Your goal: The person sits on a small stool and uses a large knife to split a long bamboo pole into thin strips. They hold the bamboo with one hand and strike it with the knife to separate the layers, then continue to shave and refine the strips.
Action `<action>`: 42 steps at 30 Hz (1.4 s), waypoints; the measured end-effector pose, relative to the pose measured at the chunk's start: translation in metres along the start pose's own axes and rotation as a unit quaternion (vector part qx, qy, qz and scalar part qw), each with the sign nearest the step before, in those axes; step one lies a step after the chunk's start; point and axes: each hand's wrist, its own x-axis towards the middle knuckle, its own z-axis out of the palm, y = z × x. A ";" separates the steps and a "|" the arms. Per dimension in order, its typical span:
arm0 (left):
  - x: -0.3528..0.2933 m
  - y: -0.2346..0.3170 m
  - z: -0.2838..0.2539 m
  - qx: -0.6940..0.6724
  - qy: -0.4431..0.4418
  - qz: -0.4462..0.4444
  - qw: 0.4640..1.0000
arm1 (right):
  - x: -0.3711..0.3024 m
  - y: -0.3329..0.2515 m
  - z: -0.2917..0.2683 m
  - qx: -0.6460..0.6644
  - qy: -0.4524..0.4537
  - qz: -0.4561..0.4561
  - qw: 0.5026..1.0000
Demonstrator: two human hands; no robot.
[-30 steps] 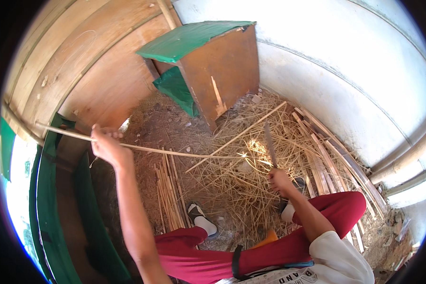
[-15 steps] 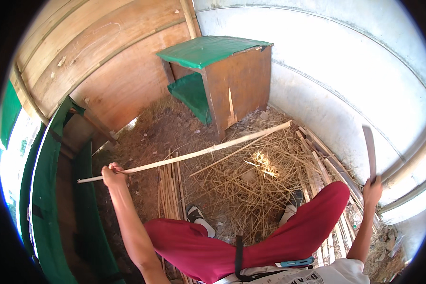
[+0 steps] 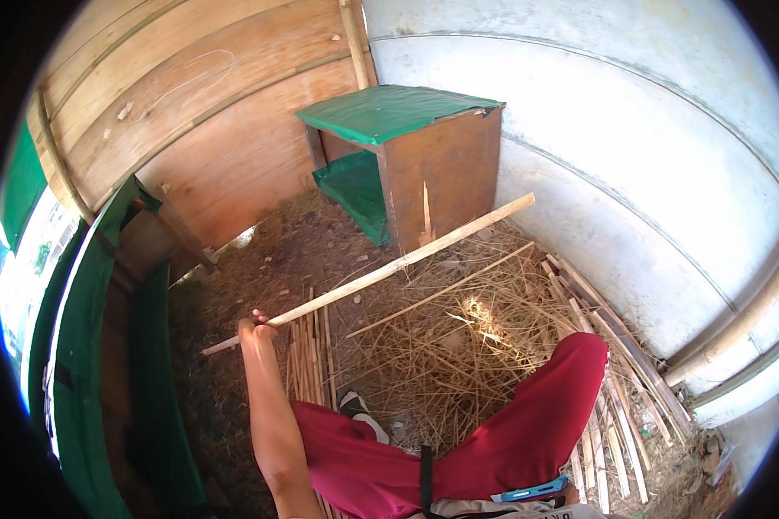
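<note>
My left hand [image 3: 258,328] is closed round a long, pale bamboo strip [image 3: 398,265] near its lower left end. The strip slants up to the right, its far end raised in front of the box's brown side. Below it, a thinner strip [image 3: 441,291] lies across a heap of loose straw and shavings [image 3: 441,363] between my legs. My right hand is out of view, and so is the long-bladed knife. A light-blue object [image 3: 532,490] rests at my waist, its kind unclear.
Several split strips lie on the right [image 3: 610,432], and a bundle of strips [image 3: 305,350] lies on the left. A wooden box with a green top [image 3: 398,112] stands ahead. Green-covered shelving [image 3: 82,381] runs along the left. A pale wall [image 3: 597,104] rises on the right.
My left hand has moved right, and the strip now slants more steeply, its far end higher. My right hand, with the knife raised at the right earlier, has gone out of view.
</note>
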 end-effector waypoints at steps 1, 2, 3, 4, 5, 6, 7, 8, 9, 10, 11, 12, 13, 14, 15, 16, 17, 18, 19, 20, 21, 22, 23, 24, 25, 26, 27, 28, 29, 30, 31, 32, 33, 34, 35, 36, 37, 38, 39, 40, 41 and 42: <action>0.004 0.006 -0.004 -0.004 0.001 0.006 1.000 | 0.000 0.002 0.005 -0.007 -0.012 -0.009 1.000; 0.002 0.004 -0.005 -0.007 0.003 0.010 1.000 | 0.004 0.002 0.009 -0.013 -0.023 -0.014 1.000; -0.007 -0.002 -0.005 -0.008 0.005 0.012 1.000 | 0.009 0.005 0.013 -0.017 -0.032 -0.019 0.999; -0.015 -0.005 -0.002 -0.020 0.023 0.021 0.999 | 0.015 0.007 0.017 -0.021 -0.041 -0.028 0.999; -0.018 -0.005 -0.003 -0.016 0.010 0.024 1.000 | 0.022 0.009 0.021 -0.025 -0.051 -0.039 0.998; -0.018 -0.006 -0.005 -0.010 -0.002 0.024 1.000 | 0.031 0.012 0.024 -0.029 -0.062 -0.053 0.996; -0.018 -0.004 -0.006 -0.005 -0.014 0.025 1.000 | 0.041 0.015 0.027 -0.030 -0.071 -0.070 0.995; -0.017 -0.004 -0.006 -0.026 -0.019 0.009 0.999 | 0.052 0.018 0.031 -0.030 -0.088 -0.090 0.992; -0.020 -0.008 -0.003 -0.048 -0.025 0.000 0.999 | 0.068 0.022 0.032 -0.026 -0.100 -0.119 0.987; -0.020 -0.013 0.000 -0.069 -0.057 -0.021 0.996 | 0.086 0.027 0.033 -0.017 -0.105 -0.159 0.981; -0.020 -0.019 0.002 -0.089 -0.089 -0.043 0.991 | 0.103 0.028 0.031 -0.005 -0.097 -0.199 0.975; -0.020 -0.028 0.007 -0.108 -0.122 -0.068 0.984 | 0.121 0.025 0.027 0.009 -0.047 -0.232 0.972; -0.020 -0.018 0.001 -0.124 -0.146 -0.044 0.980 | 0.131 -0.001 0.018 0.066 0.095 -0.249 0.961; -0.020 -0.006 -0.007 -0.137 -0.170 -0.013 0.976 | 0.128 -0.039 -0.012 0.145 0.124 -0.209 0.959; -0.018 -0.003 -0.010 -0.148 -0.194 0.005 0.970 | 0.112 -0.076 -0.051 0.330 0.221 -0.180 0.900; -0.013 0.004 -0.010 -0.144 -0.207 0.018 0.968 | 0.070 -0.118 -0.120 0.377 0.243 -0.207 0.870; -0.020 -0.004 -0.004 -0.134 -0.216 0.017 0.967 | 0.043 -0.138 -0.169 0.488 0.240 -0.252 0.800; -0.033 -0.012 0.000 -0.123 -0.224 0.019 0.967 | 0.007 -0.156 -0.211 0.492 0.269 -0.318 0.765; -0.044 -0.014 0.001 -0.110 -0.234 0.029 0.966 | -0.025 -0.162 -0.235 0.449 0.215 -0.411 0.763; -0.044 -0.012 0.003 -0.122 -0.254 0.031 0.959 | -0.062 -0.168 -0.258 0.398 0.159 -0.501 0.751; -0.046 -0.015 0.003 -0.126 -0.276 0.024 0.953 | -0.105 -0.175 -0.281 0.295 0.101 -0.601 0.736; -0.053 -0.018 0.006 -0.131 -0.299 0.015 0.945 | -0.114 -0.167 -0.265 0.218 0.014 -0.618 0.755; -0.057 -0.019 0.006 -0.135 -0.322 0.011 0.937 | -0.137 -0.175 -0.270 0.154 -0.039 -0.733 0.662; -0.057 -0.017 0.004 -0.120 -0.336 0.015 0.934 | -0.150 -0.172 -0.261 0.056 -0.165 -0.712 0.680; -0.057 -0.016 0.003 -0.149 -0.333 0.013 0.931 | -0.153 -0.170 -0.247 0.011 -0.158 -0.725 0.671; -0.062 -0.014 0.002 -0.178 -0.329 0.012 0.927 | -0.156 -0.174 -0.234 -0.034 -0.152 -0.736 0.659; -0.064 -0.012 0.001 -0.206 -0.326 0.010 0.923 | -0.159 -0.177 -0.226 -0.079 -0.145 -0.745 0.646; -0.062 -0.012 0.000 -0.214 -0.357 0.016 0.909 | -0.159 -0.178 -0.226 -0.102 -0.149 -0.751 0.635; -0.061 -0.011 -0.002 -0.224 -0.388 0.022 0.894 | -0.160 -0.179 -0.223 -0.118 -0.147 -0.733 0.653; -0.059 -0.011 -0.003 -0.234 -0.418 0.028 0.877 | -0.159 -0.179 -0.217 -0.134 -0.144 -0.715 0.671; -0.058 -0.009 -0.004 -0.236 -0.431 0.030 0.870 | -0.158 -0.179 -0.212 -0.150 -0.141 -0.695 0.689; -0.060 -0.009 -0.003 -0.239 -0.443 0.029 0.863 | -0.154 -0.177 -0.208 -0.153 -0.143 -0.692 0.691; -0.063 -0.009 -0.003 -0.242 -0.456 0.028 0.856 | -0.148 -0.174 -0.204 -0.156 -0.145 -0.689 0.693; -0.065 -0.010 -0.002 -0.241 -0.462 0.031 0.853 | -0.145 -0.172 -0.203 -0.159 -0.147 -0.686 0.695; -0.067 -0.009 -0.002 -0.240 -0.460 0.030 0.854 | -0.147 -0.171 -0.209 -0.124 -0.152 -0.695 0.692; -0.068 -0.007 -0.004 -0.237 -0.456 0.031 0.857 | -0.151 -0.172 -0.220 -0.090 -0.159 -0.704 0.686; -0.068 -0.005 -0.005 -0.235 -0.453 0.032 0.859 | -0.154 -0.173 -0.229 -0.056 -0.167 -0.713 0.679; -0.070 -0.005 -0.005 -0.226 -0.452 0.039 0.862 | -0.156 -0.171 -0.232 -0.049 -0.164 -0.709 0.684; -0.072 -0.005 -0.005 -0.216 -0.451 0.046 0.865 | -0.157 -0.169 -0.235 -0.043 -0.161 -0.705 0.690; -0.074 -0.006 -0.006 -0.206 -0.450 0.052 0.867 | -0.158 -0.166 -0.237 -0.036 -0.158 -0.701 0.695; -0.074 -0.006 -0.006 -0.206 -0.445 0.052 0.870 | -0.160 -0.163 -0.236 -0.025 -0.151 -0.708 0.689; -0.073 -0.005 -0.006 -0.206 -0.440 0.051 0.872 | -0.161 -0.160 -0.235 -0.014 -0.143 -0.715 0.684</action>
